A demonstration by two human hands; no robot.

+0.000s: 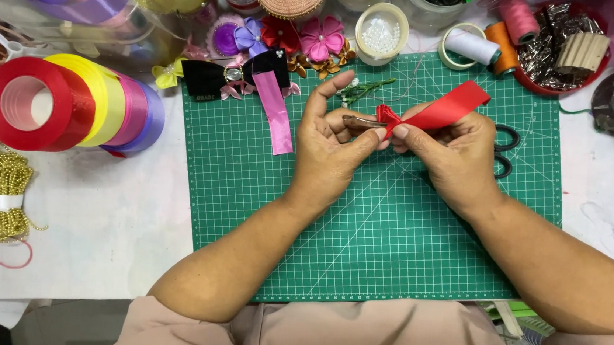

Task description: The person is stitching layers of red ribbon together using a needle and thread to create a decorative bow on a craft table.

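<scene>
**A:** What is the head camera showing, looking down?

**B:** Two bare hands are meeting over a green gridded cutting mat (391, 232). The left hand (331, 149) is pinching a slim brown metal tool, probably tweezers or a clip (362, 122), thumb and fingers closed on it with the index finger lifted free. The right hand (456, 160) is closing its thumb and forefinger on a strip of shiny red satin ribbon (442, 110), right where the strip is gathering into small folds at the tool's tip.

**A:** Where is the ribbon sitting, and which way is it pointing?

**B:** It is hovering just above the mat's upper middle, between the two hands. Its long axis is running diagonally: the folded end is pointing down-left toward the tool, the free flat end up-right, away from the person.

**A:** How would one be doing this step well?

**B:** By my judgement, by keeping the pinch tight on the folds, holding the tool steady, and keeping the loose tail clear.

**A:** What is lying around?

**B:** Rolls of red, yellow, pink and lilac ribbon (69, 103) to the left, a black velvet bow with a pink tail (237, 78) near the mat's top-left corner, and black-handled scissors (505, 149) partly hidden behind the right hand.
</scene>
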